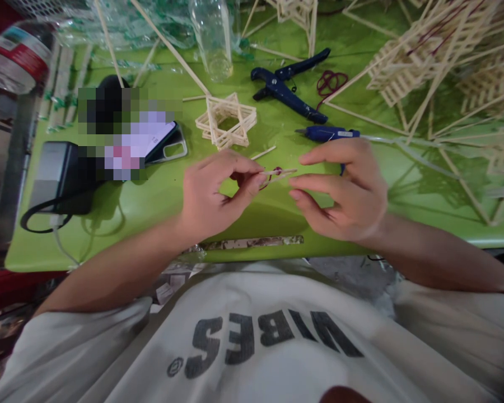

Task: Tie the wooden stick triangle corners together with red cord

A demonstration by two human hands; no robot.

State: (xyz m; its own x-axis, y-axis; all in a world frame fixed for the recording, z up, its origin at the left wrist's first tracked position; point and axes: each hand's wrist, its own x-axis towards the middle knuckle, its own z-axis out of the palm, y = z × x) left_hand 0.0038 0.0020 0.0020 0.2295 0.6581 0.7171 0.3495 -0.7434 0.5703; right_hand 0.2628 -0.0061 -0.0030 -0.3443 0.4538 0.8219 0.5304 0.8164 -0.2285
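STEP: you're likely tying sticks (292, 170) | left hand (205, 193): clamped on sticks; right hand (353, 193): fingertips apart | NEXT: probably grip red cord (278, 170)

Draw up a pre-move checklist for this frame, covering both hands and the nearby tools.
1. Left hand grips the small sticks: ok, pinched.
2. Right hand touches them: cannot tell; it is open beside their ends.
3. Dark red thread present at the sticks: ok.
4. Thread firmly tied: cannot tell, too small.
5. Blue cutter clear of both hands: ok, lying beyond them.
6. Glue gun well clear of the right hand: not ok, partly hidden behind it.
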